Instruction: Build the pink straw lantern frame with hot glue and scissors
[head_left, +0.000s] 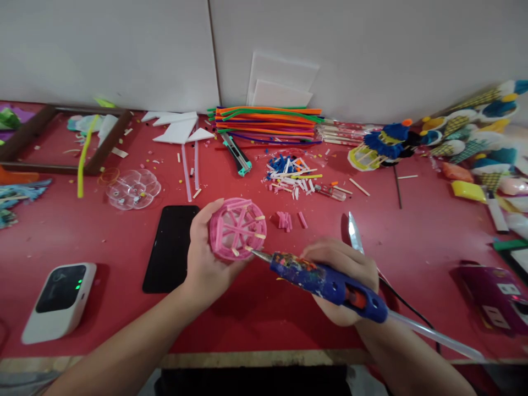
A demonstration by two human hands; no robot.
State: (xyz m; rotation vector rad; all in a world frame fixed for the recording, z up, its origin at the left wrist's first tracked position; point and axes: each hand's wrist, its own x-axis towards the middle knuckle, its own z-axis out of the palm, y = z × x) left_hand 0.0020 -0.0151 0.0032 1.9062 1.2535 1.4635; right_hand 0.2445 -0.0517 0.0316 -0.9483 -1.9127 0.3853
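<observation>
Pink round wheel point(238, 229) sits in the left hand point(206, 261), whose fingers and thumb grip it by the rim, a bit above the red table point(289, 330). It is round, so no one way is longest; its open face looks up, and its pale stick ends point(259, 236) poke out toward the right hand point(350, 259). That hand is wrapped around a blue glue gun point(325, 281). The gun's long body slants, with its metal tip point(260, 255) aimed at the wheel and its clear glue stick point(437, 334) poking out behind. I cannot tell if the tip touches a stick end. Past the left hand, to its left, a clear flower-shaped tray point(124, 183) has tiny bits in its cups. Beyond the right hand, a clear wrapper point(342, 132) holds pale sticks.
</observation>
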